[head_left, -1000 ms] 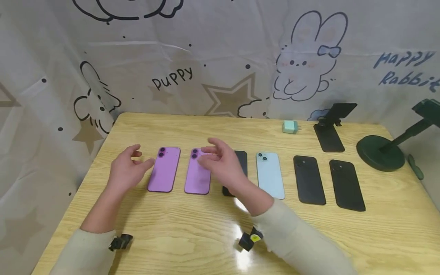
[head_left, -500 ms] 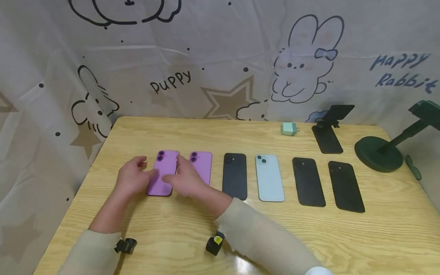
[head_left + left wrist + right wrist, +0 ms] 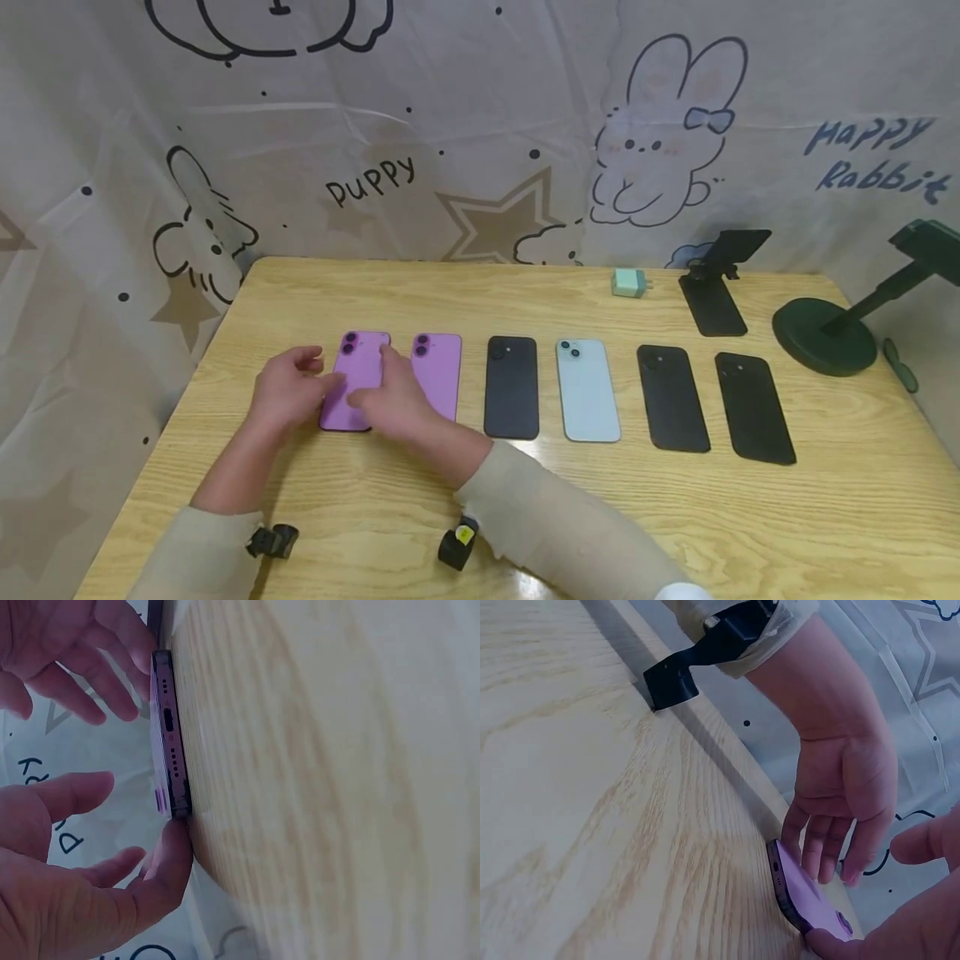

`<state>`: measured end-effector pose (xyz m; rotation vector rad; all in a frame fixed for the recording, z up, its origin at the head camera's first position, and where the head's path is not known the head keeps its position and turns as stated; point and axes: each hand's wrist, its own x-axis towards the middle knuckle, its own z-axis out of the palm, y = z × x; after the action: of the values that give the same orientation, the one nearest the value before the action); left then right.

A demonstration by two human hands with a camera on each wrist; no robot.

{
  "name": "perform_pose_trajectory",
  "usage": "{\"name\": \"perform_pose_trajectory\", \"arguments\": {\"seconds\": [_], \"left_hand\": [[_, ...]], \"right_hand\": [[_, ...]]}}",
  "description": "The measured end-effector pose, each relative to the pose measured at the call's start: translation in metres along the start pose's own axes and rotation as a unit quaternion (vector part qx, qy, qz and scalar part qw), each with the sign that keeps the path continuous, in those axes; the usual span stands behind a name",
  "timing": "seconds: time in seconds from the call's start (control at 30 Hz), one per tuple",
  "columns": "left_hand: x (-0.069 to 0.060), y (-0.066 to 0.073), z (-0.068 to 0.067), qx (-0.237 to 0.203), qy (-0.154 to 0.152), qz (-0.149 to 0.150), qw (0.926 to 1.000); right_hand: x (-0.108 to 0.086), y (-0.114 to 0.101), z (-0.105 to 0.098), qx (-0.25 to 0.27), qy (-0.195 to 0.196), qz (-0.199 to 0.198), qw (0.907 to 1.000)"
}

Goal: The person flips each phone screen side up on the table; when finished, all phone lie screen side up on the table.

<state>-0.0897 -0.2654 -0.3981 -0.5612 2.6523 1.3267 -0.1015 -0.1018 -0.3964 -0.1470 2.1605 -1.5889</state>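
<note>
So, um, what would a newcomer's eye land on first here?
Probably the leftmost purple phone, with the left hand and right hand on either side of it. Next, perhaps, the pale blue phone between two dark phones in the same row. Behind the table, a cartoon rabbit decorates the pale backdrop.

Curtained nook: wooden table (image 3: 360, 517), cartoon-print cloth (image 3: 480, 108)

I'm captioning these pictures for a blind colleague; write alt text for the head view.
A person's left hand and right hand are at either side of a purple phone, the leftmost of six lying backs up in a row on a wooden table. Rightward come another purple phone, a dark phone, a pale blue phone and two black phones.
</note>
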Motion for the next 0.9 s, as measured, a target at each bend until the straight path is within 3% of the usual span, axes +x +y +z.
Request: {"name": "perform_pose_trajectory", "arguments": {"seconds": [0.3,0.5,0.7,0.9], "left_hand": [[-0.001,-0.003,-0.002,-0.092,0.005,-0.033,0.9952],[0.001,-0.005,-0.003,-0.09,0.011,-0.044,0.9949],[0.002,-0.005,-0.002,-0.072,0.005,-0.056,0.9958],[0.001,-0.008,-0.002,-0.108,-0.01,-0.062,0.9921]], "right_hand": [[0.002,-0.003,0.003,0.004,0.035,0.011,0.9993],[0.006,-0.003,0.008,0.013,0.061,0.019,0.9979],[0.01,-0.004,0.011,-0.018,0.072,0.026,0.9969],[0.015,-0.002,0.014,-0.029,0.086,0.026,0.9955]]}}
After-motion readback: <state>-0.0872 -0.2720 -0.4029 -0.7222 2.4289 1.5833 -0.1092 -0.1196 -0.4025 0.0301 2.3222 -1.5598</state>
